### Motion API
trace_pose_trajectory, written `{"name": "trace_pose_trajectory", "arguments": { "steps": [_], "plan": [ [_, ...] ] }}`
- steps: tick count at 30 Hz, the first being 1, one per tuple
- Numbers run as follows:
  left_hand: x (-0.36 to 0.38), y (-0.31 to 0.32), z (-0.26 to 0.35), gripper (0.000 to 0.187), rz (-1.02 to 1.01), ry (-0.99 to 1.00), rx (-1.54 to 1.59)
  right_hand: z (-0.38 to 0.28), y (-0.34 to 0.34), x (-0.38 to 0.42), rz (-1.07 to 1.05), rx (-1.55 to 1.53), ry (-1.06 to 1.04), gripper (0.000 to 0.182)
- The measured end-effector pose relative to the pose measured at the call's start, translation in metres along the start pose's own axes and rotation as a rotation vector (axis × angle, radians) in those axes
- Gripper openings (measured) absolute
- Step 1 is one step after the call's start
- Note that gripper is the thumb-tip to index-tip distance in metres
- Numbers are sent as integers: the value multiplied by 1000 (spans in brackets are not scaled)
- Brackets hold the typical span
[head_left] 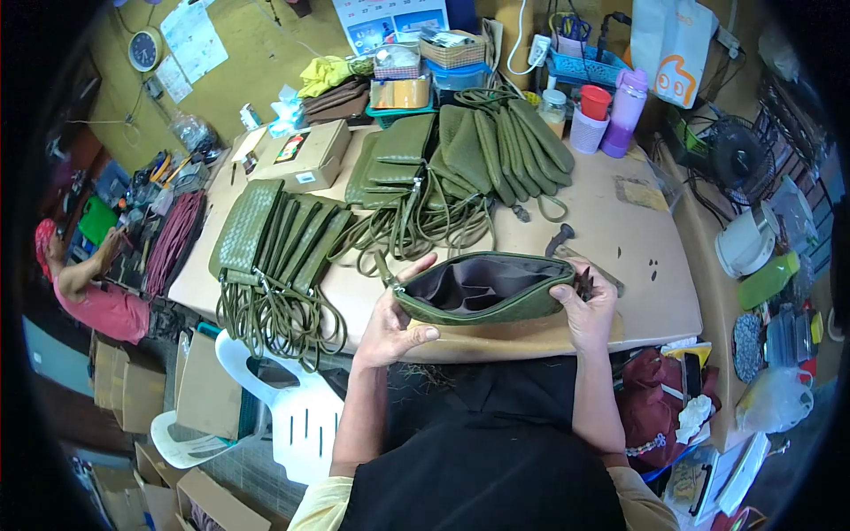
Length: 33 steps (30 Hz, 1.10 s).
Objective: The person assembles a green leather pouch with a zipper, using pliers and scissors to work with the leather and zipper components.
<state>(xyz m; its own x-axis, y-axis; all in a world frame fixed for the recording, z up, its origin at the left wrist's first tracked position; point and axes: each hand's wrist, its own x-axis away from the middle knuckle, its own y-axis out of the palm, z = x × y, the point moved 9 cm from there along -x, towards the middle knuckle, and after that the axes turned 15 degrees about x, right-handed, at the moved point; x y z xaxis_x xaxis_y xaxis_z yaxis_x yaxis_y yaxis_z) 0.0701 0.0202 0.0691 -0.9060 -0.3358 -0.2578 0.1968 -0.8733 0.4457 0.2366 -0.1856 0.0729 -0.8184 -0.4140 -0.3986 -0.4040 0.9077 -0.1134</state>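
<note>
L hand (390,329) was part-closed at the pouch's left end, fingers up behind, thumb out below the front edge. R hand (591,310) was part-closed too, gripping the other end w/ thumb on the front rim, fingers behind. Green pouch (505,311) was btwn them, mouth up and gaping, just above the near edge of the table (660,305); the two-end hold prob. kept the mouth spread b/c that let light onto the dark lining (443,281) & inner pockets.

Green bags w/ straps (248,232) lay overlapped at left, straps (282,320) hanging off the edge, prob. to keep them off the bags. More bags (505,150) were fanned at the back, seemingly so each could be lifted singly. Dark-headed tool (560,239) lay beyond R hand, within reach, apart from pouch.
</note>
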Motion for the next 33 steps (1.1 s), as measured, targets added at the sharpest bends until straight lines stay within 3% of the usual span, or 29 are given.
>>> {"name": "trace_pose_trajectory", "arguments": {
  "steps": [10,11,12,14,15,18,20,21,22,23,24,26,27,30,31,33],
  "plan": [
    [1,1,-1,86,2,-20,-23,2,2,0,-45,-30,55,38],
    [2,0,3,67,13,36,-115,-8,3,-4,-40,57,-33,35],
    [1,-3,0,67,16,34,-112,-17,7,-5,-43,59,-29,35],
    [-2,-13,-21,49,9,-26,-199,-39,1,-2,83,490,-21,33],
    [-2,-17,-32,42,-4,-10,-256,-47,7,-1,52,583,-171,31],
    [-1,-29,-71,43,11,-128,-175,-66,53,0,-330,762,-431,21],
    [1,-28,-86,45,4,-166,-46,-52,87,2,-591,725,-462,26],
    [1,-25,-87,45,-34,-155,-64,-40,105,1,-753,676,-387,18],
    [1,-21,-87,46,-70,-142,-81,-34,110,-8,-746,681,-384,18],
    [0,-21,-84,48,-72,-116,-110,-10,127,-2,-1013,733,-304,21],
    [1,-23,-87,48,-77,-114,-108,12,138,7,-1281,776,-217,29],
    [2,-29,-94,61,-96,-104,-120,37,146,14,-1651,851,-116,49],
    [1,-28,-96,60,-108,-117,-122,52,147,17,-1757,952,-42,50],
    [-3,-33,-95,60,-27,-112,-64,45,146,5,-1656,744,31,50],
    [-4,-35,-96,59,-16,-112,-40,35,147,-4,-1548,774,-108,46],
    [-7,-39,-99,57,-22,-108,-54,24,141,-5,-1495,851,-140,43]
  ]
}}
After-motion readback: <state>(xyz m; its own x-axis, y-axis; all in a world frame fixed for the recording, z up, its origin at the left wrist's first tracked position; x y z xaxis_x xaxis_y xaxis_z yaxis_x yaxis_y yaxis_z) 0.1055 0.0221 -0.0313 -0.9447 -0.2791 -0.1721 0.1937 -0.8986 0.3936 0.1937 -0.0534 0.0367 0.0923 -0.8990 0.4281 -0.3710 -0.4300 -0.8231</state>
